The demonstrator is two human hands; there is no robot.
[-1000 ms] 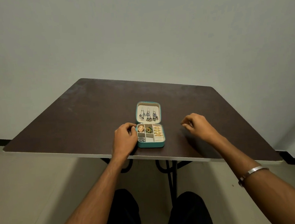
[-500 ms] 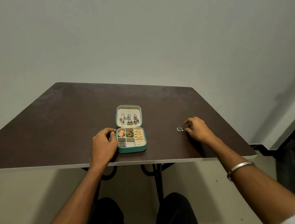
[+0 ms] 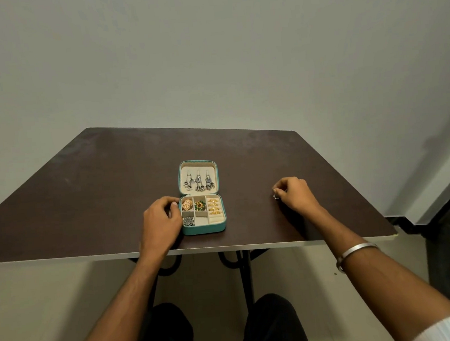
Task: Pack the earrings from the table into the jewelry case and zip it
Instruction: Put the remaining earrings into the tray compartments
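Plain indoor room, maybe a home, bare pale wall [image 3: 209, 50] rising behind a dark brown folding table [image 3: 85, 194], pale floor [image 3: 40, 306] showing beneath, dark skirting [image 3: 436, 207] running along the right

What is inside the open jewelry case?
The jewelry case lid holds three dangling earrings; the tray holds gold rings, an orange piece, a green piece. Some compartments look empty.

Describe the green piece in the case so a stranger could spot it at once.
On the dark table lies an open teal jewelry case by the left hand. In its tray's far row, the middle compartment holds the green and gold piece, the only green one.
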